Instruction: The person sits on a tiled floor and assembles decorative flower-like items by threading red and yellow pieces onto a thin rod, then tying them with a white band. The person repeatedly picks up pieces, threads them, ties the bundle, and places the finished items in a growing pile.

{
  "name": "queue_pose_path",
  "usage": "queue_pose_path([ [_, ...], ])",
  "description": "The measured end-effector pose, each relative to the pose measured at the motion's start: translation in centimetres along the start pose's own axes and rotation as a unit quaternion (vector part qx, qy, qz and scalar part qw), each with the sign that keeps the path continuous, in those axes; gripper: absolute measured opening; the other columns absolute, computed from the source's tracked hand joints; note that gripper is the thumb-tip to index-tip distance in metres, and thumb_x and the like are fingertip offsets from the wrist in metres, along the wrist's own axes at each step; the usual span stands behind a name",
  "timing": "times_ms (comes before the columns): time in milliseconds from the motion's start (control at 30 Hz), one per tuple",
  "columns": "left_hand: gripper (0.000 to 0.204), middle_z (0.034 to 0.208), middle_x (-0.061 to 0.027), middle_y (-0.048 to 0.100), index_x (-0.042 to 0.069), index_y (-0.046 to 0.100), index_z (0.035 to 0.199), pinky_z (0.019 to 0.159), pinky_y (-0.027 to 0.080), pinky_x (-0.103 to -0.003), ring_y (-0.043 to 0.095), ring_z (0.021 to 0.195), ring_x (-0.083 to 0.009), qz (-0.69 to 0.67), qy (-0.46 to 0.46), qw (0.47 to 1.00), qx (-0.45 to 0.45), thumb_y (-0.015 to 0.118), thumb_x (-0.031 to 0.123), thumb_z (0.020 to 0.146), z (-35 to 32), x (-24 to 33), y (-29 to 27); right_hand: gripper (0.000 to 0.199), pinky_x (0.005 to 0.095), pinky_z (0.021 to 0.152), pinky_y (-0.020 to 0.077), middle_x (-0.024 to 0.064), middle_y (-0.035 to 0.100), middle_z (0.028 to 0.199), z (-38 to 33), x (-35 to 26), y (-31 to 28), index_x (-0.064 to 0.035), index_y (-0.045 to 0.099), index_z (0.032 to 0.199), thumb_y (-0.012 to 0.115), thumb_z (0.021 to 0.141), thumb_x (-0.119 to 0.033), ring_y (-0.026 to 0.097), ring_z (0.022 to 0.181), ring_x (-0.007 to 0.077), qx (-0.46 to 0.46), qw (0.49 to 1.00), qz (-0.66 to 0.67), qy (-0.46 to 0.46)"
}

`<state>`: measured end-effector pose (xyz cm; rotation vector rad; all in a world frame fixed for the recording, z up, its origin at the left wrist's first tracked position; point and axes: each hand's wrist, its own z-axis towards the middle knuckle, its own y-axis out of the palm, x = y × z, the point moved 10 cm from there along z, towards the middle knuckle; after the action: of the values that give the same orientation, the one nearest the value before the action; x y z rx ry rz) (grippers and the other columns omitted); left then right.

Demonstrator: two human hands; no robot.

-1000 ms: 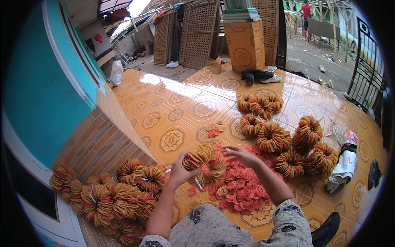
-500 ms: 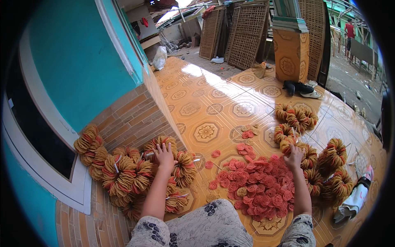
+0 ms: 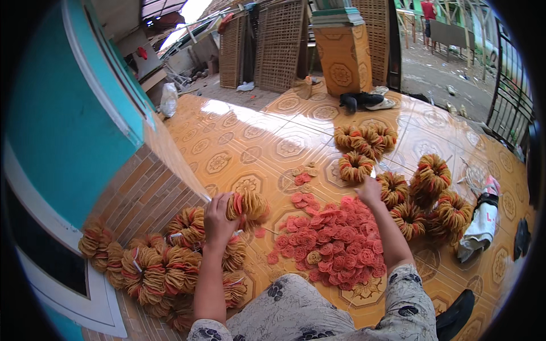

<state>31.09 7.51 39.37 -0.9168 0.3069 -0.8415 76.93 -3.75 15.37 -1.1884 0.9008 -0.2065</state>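
The left hand point(image 3: 218, 220) has its grip clamped on a yellow-red ring point(image 3: 248, 206). I cannot tell the right hand point(image 3: 370, 191) grip.

Seemingly a domestic porch point(image 3: 250, 128): floor tiles point(image 3: 216, 162), pillar point(image 3: 341, 63), teal wall point(image 3: 48, 131).

2 hands point(image 3: 219, 220), 1 pile pnk discs point(image 3: 335, 241), min. 8 R-side rings point(image 3: 408, 231), 1 pillar point(image 3: 341, 59)

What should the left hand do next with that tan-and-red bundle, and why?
I'd perhaps lower the tan-and-red bundle onto the left heap of bundles: the left hand grips it right beside that heap, while the right hand is away by the bundles on the right, poorly placed to help.
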Motion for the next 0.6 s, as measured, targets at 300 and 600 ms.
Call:
queue_pose_path([
  [300,0.051,0.141,-0.0064,0.047,0.015,0.045,0.141,0.106,0.037,-0.046,0.052,0.119,-0.0246,0.445,-0.253,0.844,-0.159,0.059,0.014,0.092,-6.7,-18.4,-2.5,0.083,0.0588,0.116,0.0204,0.0092,0.050,0.140,-1.3,13.5,3.5,-0.0111,0.040,0.142,0.081,0.073,-0.033,0.042,0.133,0.0299,-0.022,0.969,-0.241,0.053],
  [600,0.101,0.160,-0.0141,0.023,0.013,0.021,0.155,0.119,0.020,-0.050,0.023,0.146,-0.0350,0.077,-0.138,0.965,-0.211,0.079,0.044,0.079,-4.6,-2.9,4.8,0.045,0.0330,0.085,0.0514,0.0119,0.070,0.096,-2.4,6.0,-3.1,0.0032,0.061,0.118,0.075,0.082,-0.020,0.066,0.088,0.0185,-0.035,0.948,0.316,-0.024],
])
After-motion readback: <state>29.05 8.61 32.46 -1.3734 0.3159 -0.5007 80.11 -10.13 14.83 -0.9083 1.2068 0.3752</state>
